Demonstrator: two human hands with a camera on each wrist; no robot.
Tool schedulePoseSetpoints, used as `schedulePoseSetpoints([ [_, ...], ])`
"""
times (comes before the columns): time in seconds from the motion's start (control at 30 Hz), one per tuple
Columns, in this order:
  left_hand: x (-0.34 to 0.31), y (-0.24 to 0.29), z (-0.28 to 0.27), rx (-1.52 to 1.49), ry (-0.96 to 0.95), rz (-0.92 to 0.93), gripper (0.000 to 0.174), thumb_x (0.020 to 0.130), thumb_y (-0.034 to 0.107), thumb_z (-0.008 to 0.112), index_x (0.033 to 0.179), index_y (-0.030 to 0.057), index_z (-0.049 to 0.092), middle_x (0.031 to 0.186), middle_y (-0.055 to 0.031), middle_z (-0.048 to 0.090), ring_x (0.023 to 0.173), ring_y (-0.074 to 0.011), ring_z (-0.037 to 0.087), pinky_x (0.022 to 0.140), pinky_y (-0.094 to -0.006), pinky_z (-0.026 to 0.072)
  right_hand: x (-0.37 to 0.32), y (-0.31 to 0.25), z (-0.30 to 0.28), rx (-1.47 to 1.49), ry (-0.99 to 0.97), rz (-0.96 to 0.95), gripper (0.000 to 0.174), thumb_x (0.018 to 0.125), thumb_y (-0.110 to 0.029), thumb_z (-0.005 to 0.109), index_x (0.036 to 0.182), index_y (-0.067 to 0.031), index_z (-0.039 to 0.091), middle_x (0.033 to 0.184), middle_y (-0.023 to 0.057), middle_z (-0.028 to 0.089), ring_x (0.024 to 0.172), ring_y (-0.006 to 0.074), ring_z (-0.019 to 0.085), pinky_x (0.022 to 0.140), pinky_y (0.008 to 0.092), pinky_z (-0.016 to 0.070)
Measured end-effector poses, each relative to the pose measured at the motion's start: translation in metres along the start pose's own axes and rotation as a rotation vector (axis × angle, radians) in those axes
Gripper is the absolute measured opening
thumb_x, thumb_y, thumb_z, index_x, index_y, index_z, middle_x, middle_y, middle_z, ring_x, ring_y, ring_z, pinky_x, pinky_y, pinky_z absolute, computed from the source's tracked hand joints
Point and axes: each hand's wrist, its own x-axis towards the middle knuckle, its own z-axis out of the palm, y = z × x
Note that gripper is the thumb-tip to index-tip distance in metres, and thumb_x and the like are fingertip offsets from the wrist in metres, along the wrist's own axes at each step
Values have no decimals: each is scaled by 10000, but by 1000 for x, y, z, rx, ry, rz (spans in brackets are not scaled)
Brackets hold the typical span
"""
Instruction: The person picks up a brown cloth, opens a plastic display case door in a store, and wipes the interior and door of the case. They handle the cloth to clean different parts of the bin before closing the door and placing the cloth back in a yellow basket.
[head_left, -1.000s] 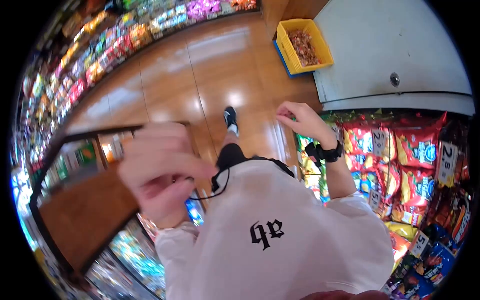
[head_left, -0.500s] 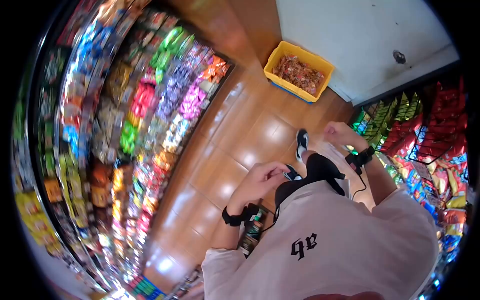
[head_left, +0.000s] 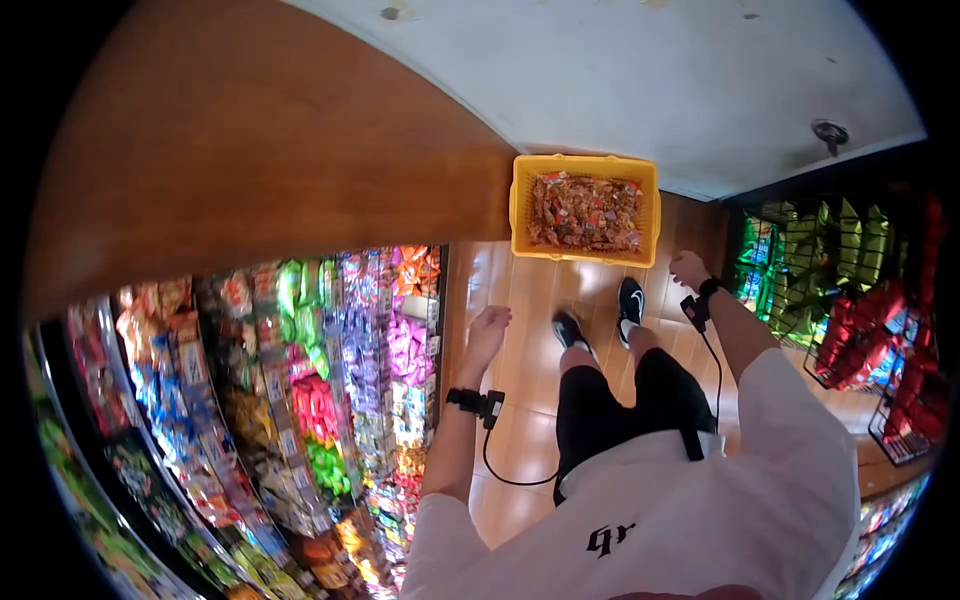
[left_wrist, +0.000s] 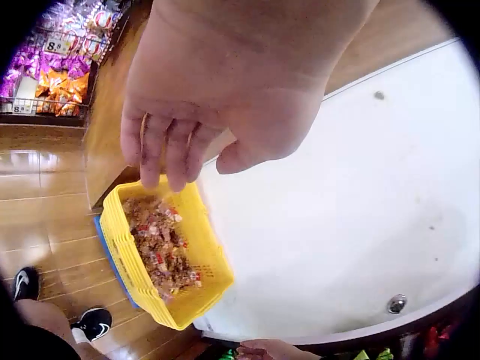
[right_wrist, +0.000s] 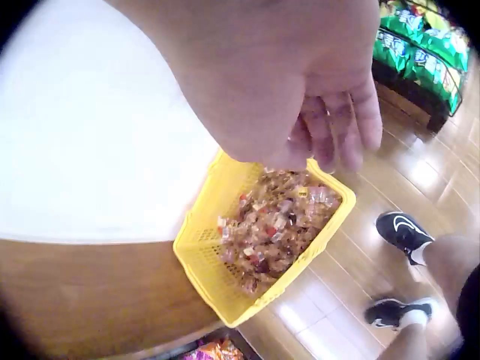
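A yellow basket (head_left: 516, 215) stands on the floor in front of the feet, with small wrapped snacks (head_left: 585, 210) heaped inside. My left hand (head_left: 488, 335) hangs to the left, nearer me than the basket; in the left wrist view its loosely bent fingers (left_wrist: 174, 150) hold nothing. My right hand (head_left: 688, 268) hangs just right of the basket, its fingers relaxed and nothing in them in the right wrist view. In both wrist views the hand overlaps the basket's rim. More yellow baskets seem stacked beneath, over a blue base (left_wrist: 112, 259).
Shelves of bright snack packets (head_left: 320, 400) line the left, beside a brown wooden panel (head_left: 280, 140). A white panel (head_left: 640, 90) with a metal knob (head_left: 830, 132) rises behind the basket. Wire racks of chip bags (head_left: 860, 335) are on the right. Both shoes (head_left: 630, 300) stand on shiny tile.
The view has turned and come closer to the yellow basket, which is now straight ahead. Both hands have swung down beside the body, and the left hand is farther from the camera.
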Motion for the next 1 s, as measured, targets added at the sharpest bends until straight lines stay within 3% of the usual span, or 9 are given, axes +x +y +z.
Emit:
schedulePoseSetpoints([
  [0.07, 53, 17, 8, 152, -34, -17, 342, 1016, 227, 604, 1216, -36, 691, 1090, -170, 744, 1049, -272, 700, 948, -367, 534, 42, 18, 14, 158, -1, 25, 336, 850, -215, 712, 1079, 31, 692, 857, 154, 726, 644, 252, 716, 567, 361, 572],
  [0.2, 193, -64, 52, 245, 49, 80, 429, 970, 240, 651, 1293, -43, 636, 1287, -260, 665, 1223, -378, 634, 1050, -442, 495, 74, 7, 37, -237, 330, -52, 514, 844, -229, 795, 1261, 14, 619, 1218, 192, 661, 1088, 347, 667, 951, 434, 541],
  [0.23, 228, -80, 62, 297, 71, 118, 453, 958, 235, 666, 1311, -46, 626, 1305, -259, 658, 1246, -372, 621, 1062, -442, 484, 83, 2, 41, -176, 307, 54, 574, 842, -253, 796, 1309, 9, 590, 1328, 229, 607, 1243, 380, 591, 1073, 457, 468],
  [0.43, 321, -92, 89, 258, 52, 50, 781, 903, 249, 703, 1498, -133, 370, 1487, -352, 472, 1402, -454, 466, 1201, -462, 354, 144, 56, 91, -31, 378, -185, 901, 871, -204, 775, 1592, 33, 291, 1626, 275, 381, 1505, 374, 397, 1204, 431, 359],
  [0.67, 384, -130, 86, 78, 20, -111, 988, 847, 230, 752, 1559, -175, 199, 1588, -340, 375, 1489, -389, 386, 1224, -397, 309, 170, 80, 119, 396, 396, -34, 930, 899, -216, 771, 1614, 42, 236, 1443, 257, 600, 1374, 350, 561, 1141, 418, 425],
  [0.7, 395, -151, 80, -7, -27, -163, 967, 841, 225, 756, 1553, -163, 228, 1578, -329, 394, 1469, -380, 415, 1210, -396, 328, 164, 68, 114, 292, 431, -32, 830, 902, -190, 759, 1574, 55, 336, 1359, 240, 649, 1272, 326, 629, 1079, 402, 480],
  [0.8, 379, -98, 72, -84, -123, -199, 770, 832, 207, 755, 1458, -86, 414, 1447, -252, 556, 1304, -327, 568, 1090, -376, 444, 158, 53, 113, 338, 569, -33, 633, 929, -171, 742, 1471, 52, 501, 1281, 179, 689, 1163, 257, 667, 1029, 367, 510],
  [0.9, 370, -68, 74, -5, -61, -183, 636, 856, 200, 739, 1392, -44, 500, 1308, -189, 655, 1201, -267, 627, 1019, -348, 485, 144, 15, 101, 727, 385, -33, 494, 962, -193, 739, 1375, 38, 598, 1230, 111, 709, 1087, 182, 665, 1002, 327, 516],
  [1.0, 371, -78, 88, -191, -110, -154, 562, 901, 212, 727, 1375, -24, 536, 1236, -149, 688, 1157, -223, 643, 999, -327, 493, 111, -65, 94, 743, 136, -129, 438, 985, -223, 739, 1331, 23, 633, 1189, 60, 713, 1074, 147, 660, 991, 302, 515],
])
